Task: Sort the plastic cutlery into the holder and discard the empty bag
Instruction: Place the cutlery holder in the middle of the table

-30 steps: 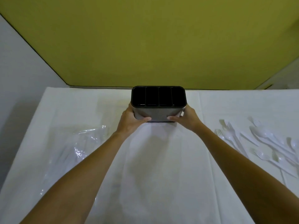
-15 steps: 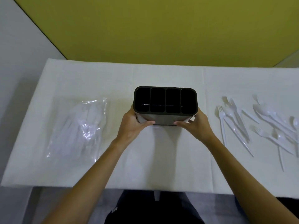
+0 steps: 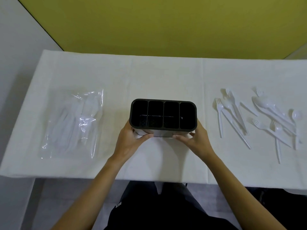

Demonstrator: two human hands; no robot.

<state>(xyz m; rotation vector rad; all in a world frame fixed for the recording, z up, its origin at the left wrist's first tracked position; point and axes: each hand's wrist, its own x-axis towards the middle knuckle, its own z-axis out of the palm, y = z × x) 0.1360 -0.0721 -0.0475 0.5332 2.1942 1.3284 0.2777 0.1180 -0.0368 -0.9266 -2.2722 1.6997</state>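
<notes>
A black cutlery holder (image 3: 163, 103) with several empty compartments stands upright at the middle of the white table (image 3: 166, 77). My left hand (image 3: 131, 140) grips its left end, thumb across the front wall. My right hand (image 3: 196, 138) grips its right end the same way. A clear plastic bag (image 3: 73, 123) lies flat to the left, with white cutlery inside it. Loose white plastic forks, spoons and knives (image 3: 259, 118) are scattered on the cloth to the right.
A yellow-green wall (image 3: 166, 25) rises right behind the table's far edge. The table's near edge (image 3: 149, 178) runs just in front of my lap. Bare cloth lies between the holder and the bag, and between the holder and the loose cutlery.
Both hands have drawn the holder toward me, from the far edge to the table's middle. The view has tilted down, so the near edge and my lap now show.
</notes>
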